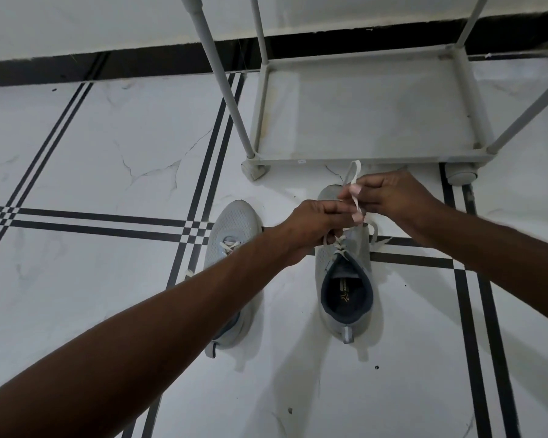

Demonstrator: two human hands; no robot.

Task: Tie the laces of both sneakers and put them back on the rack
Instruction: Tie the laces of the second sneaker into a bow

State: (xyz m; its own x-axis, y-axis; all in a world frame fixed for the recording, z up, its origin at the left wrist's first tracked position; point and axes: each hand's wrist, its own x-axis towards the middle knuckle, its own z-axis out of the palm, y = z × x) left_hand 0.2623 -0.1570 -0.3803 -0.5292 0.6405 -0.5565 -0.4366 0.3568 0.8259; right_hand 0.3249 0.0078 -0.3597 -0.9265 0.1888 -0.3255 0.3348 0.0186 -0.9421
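Above the grey mesh sneaker (345, 257), both hands — left hand (316, 226), right hand (389, 194) — pinch its limp white flat lace (354, 178); grip near the knot.

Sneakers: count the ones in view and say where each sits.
2. The left sneaker lies on the floor, partly under the left forearm; the right sneaker sits before the rack, beneath both hands.
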